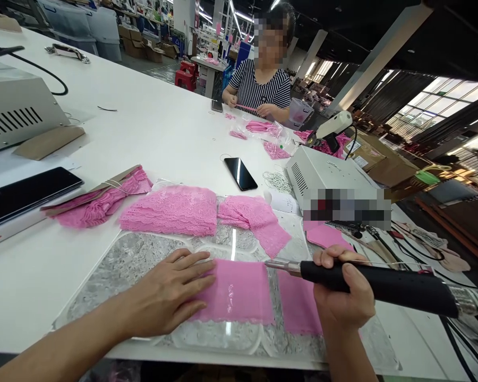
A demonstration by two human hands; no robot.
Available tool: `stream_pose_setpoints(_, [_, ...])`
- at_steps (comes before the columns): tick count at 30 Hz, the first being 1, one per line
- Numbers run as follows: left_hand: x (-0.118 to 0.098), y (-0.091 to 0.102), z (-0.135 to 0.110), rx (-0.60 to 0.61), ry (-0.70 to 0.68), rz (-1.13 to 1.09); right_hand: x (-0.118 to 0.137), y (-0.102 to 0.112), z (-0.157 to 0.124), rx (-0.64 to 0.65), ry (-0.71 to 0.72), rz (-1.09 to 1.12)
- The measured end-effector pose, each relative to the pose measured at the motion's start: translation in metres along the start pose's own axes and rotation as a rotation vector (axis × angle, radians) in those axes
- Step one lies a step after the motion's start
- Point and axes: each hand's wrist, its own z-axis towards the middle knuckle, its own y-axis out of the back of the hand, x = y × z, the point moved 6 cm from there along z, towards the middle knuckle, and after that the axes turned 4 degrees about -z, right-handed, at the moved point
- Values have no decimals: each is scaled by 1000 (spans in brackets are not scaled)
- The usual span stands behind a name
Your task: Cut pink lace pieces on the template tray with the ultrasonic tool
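Note:
My left hand lies flat, fingers spread, on the left edge of a pink fabric piece with a small line of shiny marks down its middle. In my right hand is a black-handled tool with a narrow metal tip. Its tip is over or beside the fabric's top right corner; I cannot tell if it touches. A second pink piece lies to the right, partly behind my right hand and wrist. Both pieces rest on a clear-topped, grey marbled mat.
Behind the mat's pieces sit a stack of pink lace and a loose pink strip. A tied pink bundle, a phone and a grey machine box stand around. A person across the table handles pink strips.

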Motion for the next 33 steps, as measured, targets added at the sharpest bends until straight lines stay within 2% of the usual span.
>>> stream_pose_setpoints(17, [-1, 0, 0, 33, -11, 18, -3, -7, -3, 73, 44, -39])
stream_pose_setpoints(27, [2, 1, -1, 77, -16, 46, 7, 12, -4, -6, 11, -16])
stream_pose_setpoints(33, [2, 3, 1, 103, -56, 80, 5, 8, -8, 25, 12, -6])
